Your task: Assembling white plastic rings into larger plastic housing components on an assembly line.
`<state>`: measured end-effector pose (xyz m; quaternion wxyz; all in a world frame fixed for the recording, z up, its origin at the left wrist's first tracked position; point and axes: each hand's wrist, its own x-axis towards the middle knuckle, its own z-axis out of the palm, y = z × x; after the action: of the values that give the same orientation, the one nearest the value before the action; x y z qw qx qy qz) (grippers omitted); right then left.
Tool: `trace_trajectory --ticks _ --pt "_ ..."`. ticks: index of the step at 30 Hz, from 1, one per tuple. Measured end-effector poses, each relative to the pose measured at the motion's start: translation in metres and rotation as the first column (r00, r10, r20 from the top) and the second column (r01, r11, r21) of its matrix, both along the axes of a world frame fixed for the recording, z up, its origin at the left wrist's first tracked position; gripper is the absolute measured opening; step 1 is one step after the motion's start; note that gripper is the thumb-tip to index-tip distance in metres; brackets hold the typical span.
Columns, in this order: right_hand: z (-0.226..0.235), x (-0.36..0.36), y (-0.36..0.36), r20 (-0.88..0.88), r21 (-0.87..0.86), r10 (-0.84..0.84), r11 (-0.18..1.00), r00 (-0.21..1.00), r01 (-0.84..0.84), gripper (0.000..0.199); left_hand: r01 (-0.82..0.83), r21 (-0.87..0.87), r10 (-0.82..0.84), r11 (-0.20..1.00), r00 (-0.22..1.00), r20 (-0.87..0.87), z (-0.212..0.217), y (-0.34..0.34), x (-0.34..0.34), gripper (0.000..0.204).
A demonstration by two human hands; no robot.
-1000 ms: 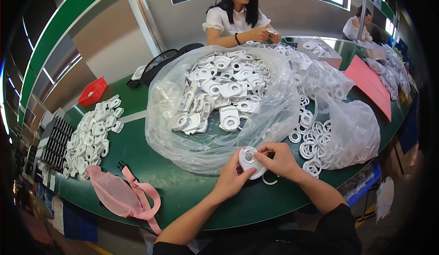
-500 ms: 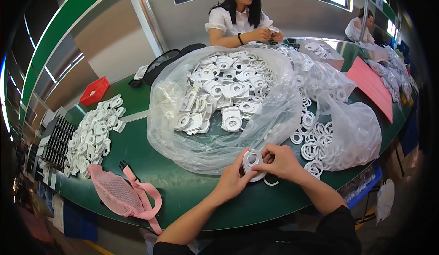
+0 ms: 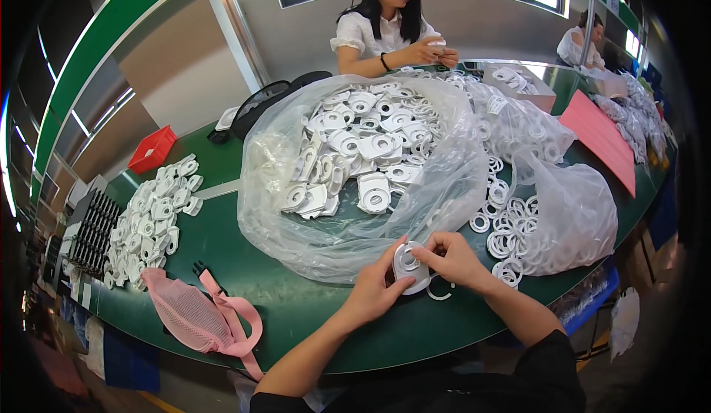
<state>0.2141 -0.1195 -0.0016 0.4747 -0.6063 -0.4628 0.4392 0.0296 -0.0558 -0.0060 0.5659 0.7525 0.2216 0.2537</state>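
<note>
Near the front edge of the table I hold a white plastic part (image 3: 415, 274) with a round raised ring and a hole at its upper end. My left hand (image 3: 372, 289) is closed on its left side, thumb along the lower front. My right hand (image 3: 457, 263) has its thumb pressed on the ring at the upper right, its other fingers curled behind. A thin white ring (image 3: 443, 295) shows just below my right hand. Beyond my hands a large clear plastic bag (image 3: 285, 234) lies spread out, heaped with similar white parts (image 3: 348, 143).
Loose white rings (image 3: 506, 245) spill beside a second clear bag (image 3: 578, 217) on the right. At left are a pile of white parts (image 3: 152, 213), a red bin (image 3: 152, 149) and a pink mesh bag (image 3: 189, 313). Across the green table (image 3: 296, 324), a co-worker (image 3: 385, 39) handles a white piece.
My right thumb has moved up from the lower part of the white piece to its ring. The piece sits a little more upright, and the co-worker's hands have shifted slightly.
</note>
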Motion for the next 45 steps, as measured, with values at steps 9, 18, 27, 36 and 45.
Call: trace_trajectory --ticks 9,18,27,36,45 --pt "0.007 -0.012 -0.005 0.302 0.145 -0.043 0.989 0.952 -0.001 0.022 -0.079 0.217 0.109 0.973 0.985 -0.133 0.004 -0.006 -0.001 0.076" --pt "0.007 -0.004 0.000 0.074 0.163 -0.112 0.982 0.991 0.099 0.023 -0.054 -0.360 0.096 0.932 0.990 0.101 -0.004 -0.007 0.008 0.040" --pt "0.015 -0.017 -0.005 0.481 0.183 -0.250 0.966 0.840 0.182 0.040 -0.169 -0.021 0.170 0.985 0.985 0.019 -0.004 -0.019 0.010 0.041" --pt "0.012 0.002 0.001 -0.070 0.187 -0.016 0.982 0.997 0.029 0.022 -0.046 -0.429 0.113 0.902 0.985 0.130 -0.006 -0.005 0.008 0.047" --pt "0.005 -0.010 0.000 0.229 0.101 -0.186 0.981 0.955 0.167 0.027 -0.172 -0.068 0.173 0.983 0.985 0.015 -0.002 -0.020 0.010 0.053"
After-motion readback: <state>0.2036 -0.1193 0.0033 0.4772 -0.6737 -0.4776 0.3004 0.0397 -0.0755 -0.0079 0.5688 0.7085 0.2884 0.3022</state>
